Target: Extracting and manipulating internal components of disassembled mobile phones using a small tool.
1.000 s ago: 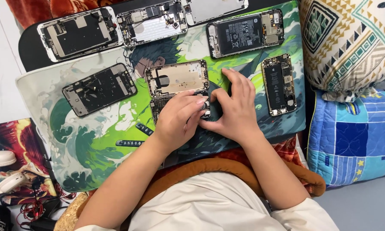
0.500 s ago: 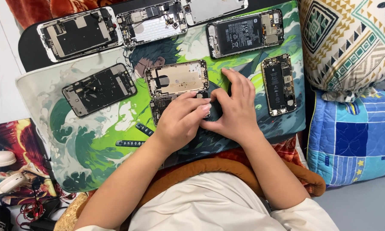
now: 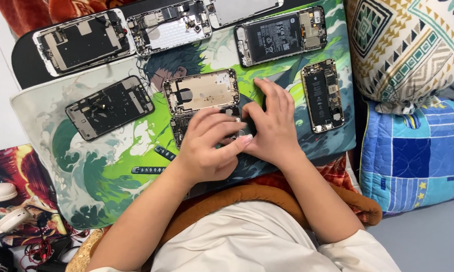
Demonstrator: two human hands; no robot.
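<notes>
Left hand (image 3: 206, 146): fingers curled, pinching the opened phone (image 3: 186, 126).
Right hand (image 3: 272, 126): fingers bent, pressing the same phone; grasp unclear.
Phone location: mat (image 3: 111, 156) centre, near the gold back housing (image 3: 201, 90).

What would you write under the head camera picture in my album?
Left hand and right hand work together on an opened phone on a green illustrated mat, ringed by more dismantled phones.

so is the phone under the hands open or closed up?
Open: the phone under the left hand and right hand shows bare internals, no cover.
</notes>
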